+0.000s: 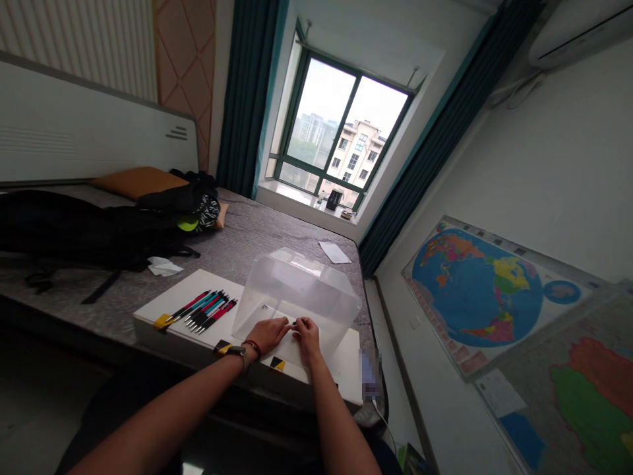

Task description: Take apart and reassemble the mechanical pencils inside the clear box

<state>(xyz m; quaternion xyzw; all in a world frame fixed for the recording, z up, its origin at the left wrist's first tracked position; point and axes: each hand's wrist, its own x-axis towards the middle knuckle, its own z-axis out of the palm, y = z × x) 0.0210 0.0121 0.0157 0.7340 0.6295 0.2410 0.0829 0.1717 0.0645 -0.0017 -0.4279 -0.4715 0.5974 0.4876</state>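
A clear plastic box (316, 287) lies tipped with its opening toward me on a white flat-topped case (341, 376). Both hands meet in front of that opening. My left hand (270, 335), with a watch and a red bracelet at the wrist, has its fingers closed at the tips. Close beside it, my right hand (307, 335) pinches a small dark piece (295, 323), too small to name. Whether the left fingertips also grip it, I cannot tell. Left of the box, several pens (205, 311) with red, blue and black barrels lie in a row.
Behind the case stretches a grey mattress (257, 227) bearing a black bag (89, 227), an orange cushion (141, 181), a crumpled tissue (165, 266) and white paper (335, 252). Yellow-black tape (277, 363) marks the case's front edge. A cable (383, 419) hangs at the right.
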